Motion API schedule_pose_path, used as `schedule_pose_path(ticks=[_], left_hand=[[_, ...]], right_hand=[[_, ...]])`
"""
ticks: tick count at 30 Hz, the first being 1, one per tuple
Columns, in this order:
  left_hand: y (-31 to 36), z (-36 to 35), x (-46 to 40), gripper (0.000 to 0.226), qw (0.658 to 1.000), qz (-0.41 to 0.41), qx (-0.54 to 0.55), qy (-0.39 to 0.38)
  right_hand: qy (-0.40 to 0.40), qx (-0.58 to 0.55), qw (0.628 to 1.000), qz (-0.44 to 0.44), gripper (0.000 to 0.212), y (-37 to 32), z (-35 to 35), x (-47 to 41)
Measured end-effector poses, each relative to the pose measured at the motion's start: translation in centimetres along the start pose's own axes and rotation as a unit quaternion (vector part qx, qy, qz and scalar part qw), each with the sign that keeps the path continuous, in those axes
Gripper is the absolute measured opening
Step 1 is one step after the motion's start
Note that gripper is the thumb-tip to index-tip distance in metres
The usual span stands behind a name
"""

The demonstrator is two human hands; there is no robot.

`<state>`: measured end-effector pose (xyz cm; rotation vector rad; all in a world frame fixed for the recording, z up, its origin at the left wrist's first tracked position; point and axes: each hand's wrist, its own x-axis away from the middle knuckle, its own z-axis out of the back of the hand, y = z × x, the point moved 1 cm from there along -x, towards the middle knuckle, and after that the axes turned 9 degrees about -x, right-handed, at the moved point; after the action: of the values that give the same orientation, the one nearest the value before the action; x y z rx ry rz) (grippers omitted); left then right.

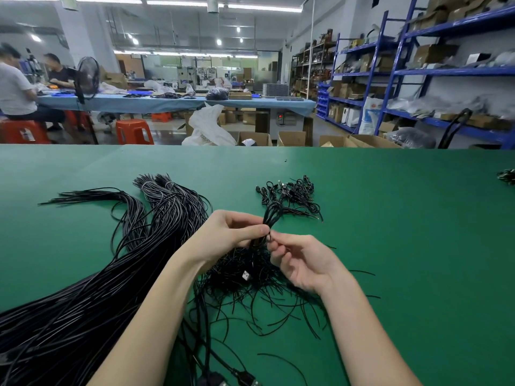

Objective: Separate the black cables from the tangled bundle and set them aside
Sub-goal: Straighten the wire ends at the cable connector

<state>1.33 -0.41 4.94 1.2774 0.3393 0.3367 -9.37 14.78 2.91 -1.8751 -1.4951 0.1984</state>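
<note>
Nearest me, a few connector ends (pixel 245 378) lie at the surface's (pixel 404 232) front edge, and a thick sheaf of long black cables (pixel 83 307) runs from my lower left diagonally up toward the middle, its far ends fanning out beyond my left wrist. Between my forearms sits the tangled bundle (pixel 250 280), a loose nest of short black leads with one pale plug showing in it. Above it my left hand (pixel 231 235) grips a small gathered bunch of leads, fingers curled round them, while my right hand (pixel 301 260) pinches at the same bunch just beside the left thumb — the two hands almost touching. The bunch I hold stands roughly upright and leans away from me, its plug ends spreading out onto the green beyond. Farther off, those splayed plug ends (pixel 292 196) rest near the middle of the surface. I judge the sorting partly done: some leads are pulled free, but most of the tangle is left.
</note>
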Motion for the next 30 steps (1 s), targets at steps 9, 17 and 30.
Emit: schedule_pose_path(ticks=[9, 17, 30], left_hand=[[-0.7, -0.2, -0.4, 0.036, 0.983, 0.098, 0.154, -0.002], [-0.7, -0.6, -0.3, 0.042, 0.985, 0.024, 0.169, 0.014], [-1.0, 0.0, -0.6, 0.037, 0.979, 0.077, 0.181, 0.046]], right_hand=[[0.098, 0.578, 0.707, 0.396, 0.011, -1.2, -1.0, 0.7], [0.117, 0.318, 0.863, 0.374, 0.013, 0.1, -1.2, -0.5], [0.118, 0.495, 0.713, 0.482, 0.002, 0.9, -0.6, -1.7]])
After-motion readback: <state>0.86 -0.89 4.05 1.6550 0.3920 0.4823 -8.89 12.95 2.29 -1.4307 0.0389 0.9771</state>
